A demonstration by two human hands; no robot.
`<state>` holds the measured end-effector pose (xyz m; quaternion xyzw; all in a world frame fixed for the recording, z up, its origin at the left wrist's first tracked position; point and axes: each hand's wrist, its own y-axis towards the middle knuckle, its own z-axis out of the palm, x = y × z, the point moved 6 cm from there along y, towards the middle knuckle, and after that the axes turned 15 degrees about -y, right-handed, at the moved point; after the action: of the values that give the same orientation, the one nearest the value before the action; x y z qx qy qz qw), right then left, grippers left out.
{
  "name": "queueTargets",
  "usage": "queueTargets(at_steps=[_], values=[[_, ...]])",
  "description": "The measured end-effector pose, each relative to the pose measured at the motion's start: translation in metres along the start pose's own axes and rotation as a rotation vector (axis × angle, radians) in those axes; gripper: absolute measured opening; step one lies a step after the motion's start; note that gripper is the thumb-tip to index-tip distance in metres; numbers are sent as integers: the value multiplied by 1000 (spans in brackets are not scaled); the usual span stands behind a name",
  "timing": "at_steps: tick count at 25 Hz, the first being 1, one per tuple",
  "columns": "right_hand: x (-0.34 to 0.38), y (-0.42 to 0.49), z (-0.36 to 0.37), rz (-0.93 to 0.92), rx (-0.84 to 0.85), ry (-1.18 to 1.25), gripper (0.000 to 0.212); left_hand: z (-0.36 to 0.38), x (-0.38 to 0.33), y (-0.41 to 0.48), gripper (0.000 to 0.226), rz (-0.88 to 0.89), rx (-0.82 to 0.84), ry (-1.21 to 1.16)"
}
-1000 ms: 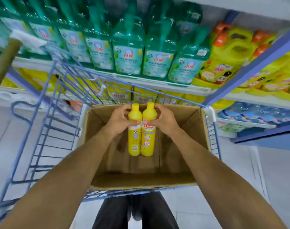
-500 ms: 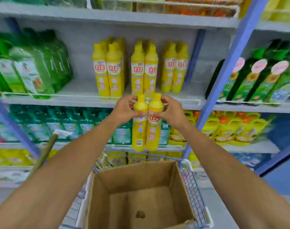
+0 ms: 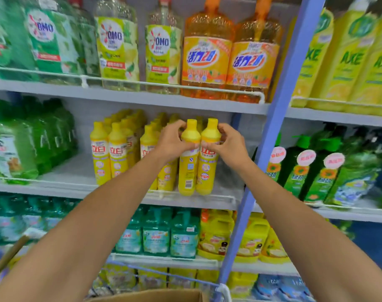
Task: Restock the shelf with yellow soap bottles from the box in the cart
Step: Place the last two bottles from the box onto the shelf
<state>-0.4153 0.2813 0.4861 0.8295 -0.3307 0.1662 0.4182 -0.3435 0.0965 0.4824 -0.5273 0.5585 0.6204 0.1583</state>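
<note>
A shopper's own view of a supermarket shelf [image 3: 72, 188] of cleaning products, with both bare arms reaching forward. The left hand [image 3: 171, 142] and right hand [image 3: 228, 146] hold two yellow soap bottles [image 3: 189, 168] upright and pressed side by side. Each hand takes one bottle, fingers curled round its shoulder just under the cap. The left bottle shows its barcode side and the right one its front label. The pair is at the front edge of the middle shelf, bases level with the white front rail [image 3: 218, 196]. Whether they already rest on the board cannot be told. Behind them is a gap between the stocked bottles [image 3: 109, 153] of the same kind and the blue upright [image 3: 279, 127].

The step in hand appears to be the placing itself. The next move likely calls for clearing the rail and sliding the pair back into the gap. They then need releasing upright, without knocking the neighbours.

Counts: two hands, two bottles held. Four matching bottles show at the front of the shelf, and those lined up behind overlap too much to count. One cardboard box [image 3: 155, 296] shows only its top edge at the bottom of the view, inside one wire cart [image 3: 223, 289], and its contents are out of sight
</note>
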Motion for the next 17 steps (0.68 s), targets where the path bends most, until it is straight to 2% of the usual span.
queueTargets(at_steps=[4, 7, 11, 17], values=[[-29, 22, 11, 24, 42, -29, 70, 20, 21, 20, 53, -51, -23, 17], [-45, 25, 28, 33, 86, -45, 68, 24, 44, 22, 59, -91, -32, -30], [-74, 19, 43, 81, 100, 12, 71, 36, 69, 15, 48, -97, -31, -107], [-87, -2, 48, 168, 3, 181, 66, 41, 93, -1, 70, -63, -64, -210]])
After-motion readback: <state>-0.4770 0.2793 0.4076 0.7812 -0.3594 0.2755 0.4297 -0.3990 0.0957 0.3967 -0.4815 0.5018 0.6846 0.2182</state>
